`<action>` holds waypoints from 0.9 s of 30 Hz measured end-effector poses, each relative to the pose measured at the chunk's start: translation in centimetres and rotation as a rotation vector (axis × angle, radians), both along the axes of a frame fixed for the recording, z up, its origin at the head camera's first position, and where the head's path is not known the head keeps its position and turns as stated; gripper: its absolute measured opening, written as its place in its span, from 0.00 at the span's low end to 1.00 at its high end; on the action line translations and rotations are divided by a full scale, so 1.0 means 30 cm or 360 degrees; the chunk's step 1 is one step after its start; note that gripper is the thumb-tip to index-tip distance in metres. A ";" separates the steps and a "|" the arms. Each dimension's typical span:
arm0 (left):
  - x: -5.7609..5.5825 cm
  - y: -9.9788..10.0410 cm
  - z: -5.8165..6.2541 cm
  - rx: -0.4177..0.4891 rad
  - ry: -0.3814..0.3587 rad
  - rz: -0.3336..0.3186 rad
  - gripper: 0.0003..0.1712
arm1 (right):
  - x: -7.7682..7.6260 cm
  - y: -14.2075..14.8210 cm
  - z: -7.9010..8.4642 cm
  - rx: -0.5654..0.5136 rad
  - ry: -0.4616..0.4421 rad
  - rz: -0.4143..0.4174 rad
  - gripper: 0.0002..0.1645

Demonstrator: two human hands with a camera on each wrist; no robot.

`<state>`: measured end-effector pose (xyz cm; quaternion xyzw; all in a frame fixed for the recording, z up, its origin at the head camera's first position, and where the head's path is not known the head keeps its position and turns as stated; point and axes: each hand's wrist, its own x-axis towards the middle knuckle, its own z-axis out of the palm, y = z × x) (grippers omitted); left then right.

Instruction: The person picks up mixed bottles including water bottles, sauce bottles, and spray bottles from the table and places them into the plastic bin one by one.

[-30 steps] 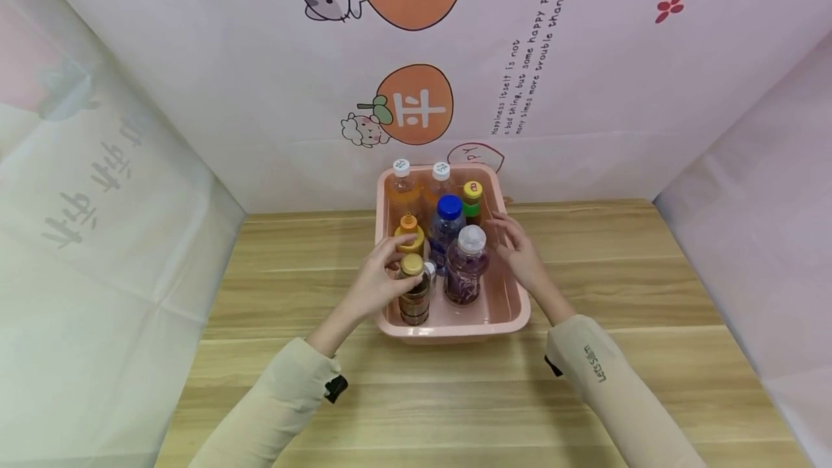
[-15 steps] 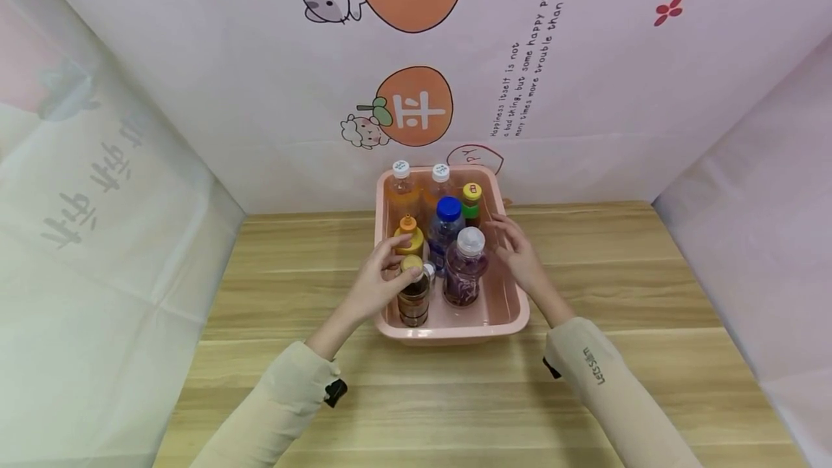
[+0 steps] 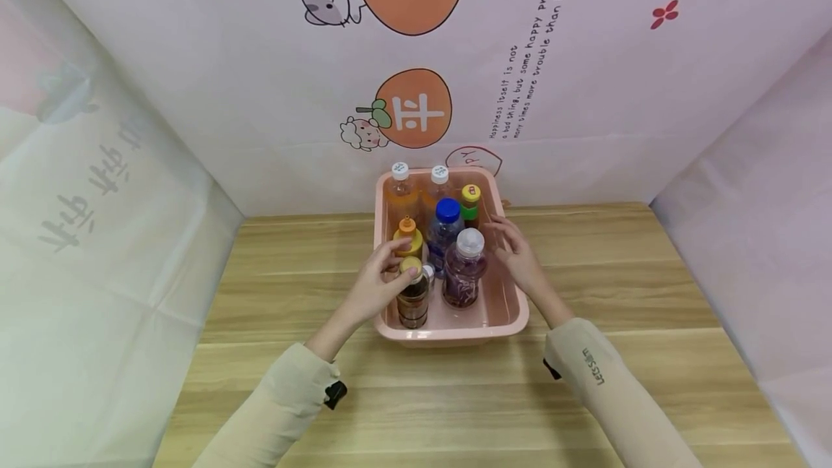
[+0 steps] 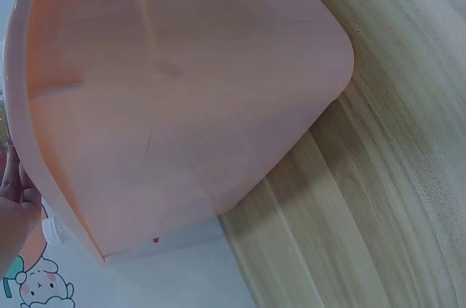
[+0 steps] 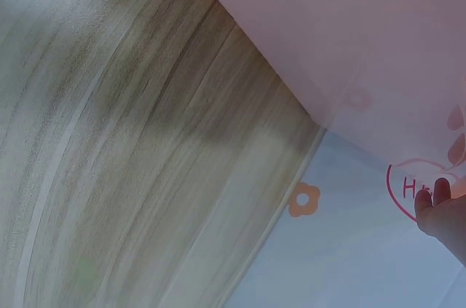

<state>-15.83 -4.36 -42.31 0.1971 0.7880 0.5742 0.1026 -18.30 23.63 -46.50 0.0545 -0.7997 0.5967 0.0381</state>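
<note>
Several bottles stand in a pink plastic tub (image 3: 511,325). My left hand (image 3: 372,289) reaches over the tub's left rim. Its thumb and fingers are bent round the top of a gold-capped bottle (image 3: 412,308) with brown contents, which stands upright at the front left. Behind it is a yellow squeeze bottle (image 3: 410,240) with an orange nozzle. My right hand (image 3: 523,266) hangs over the right rim, fingers loosely bent and holding nothing. Nearest to it is a purple drink bottle (image 3: 463,284) with a clear cap. Fingers of the left hand (image 4: 16,206) show at the left wrist view's edge.
Farther back in the tub stand a blue-capped bottle (image 3: 445,226), a yellow-capped bottle (image 3: 471,208) and two white-capped orange drink bottles (image 3: 403,197). The tub rests on a wooden table (image 3: 312,258), close to a printed white backdrop (image 3: 260,92).
My left thumb has moved slightly up and left, onto the gold cap's side. The right hand and the bottles have hardly moved. The head view has tipped up slightly.
</note>
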 end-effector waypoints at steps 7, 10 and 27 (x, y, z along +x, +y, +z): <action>0.000 -0.002 -0.001 -0.0013 0.0000 -0.0012 0.30 | 0.002 0.002 -0.005 -0.0011 -0.0031 0.0015 0.29; 0.001 -0.003 -0.001 -0.0017 0.0001 -0.0007 0.30 | 0.001 0.000 -0.002 0.0002 -0.0040 0.0017 0.29; -0.045 -0.019 0.045 -0.0031 0.0308 0.0152 0.26 | -0.012 0.009 0.019 0.0166 0.0011 -0.0018 0.26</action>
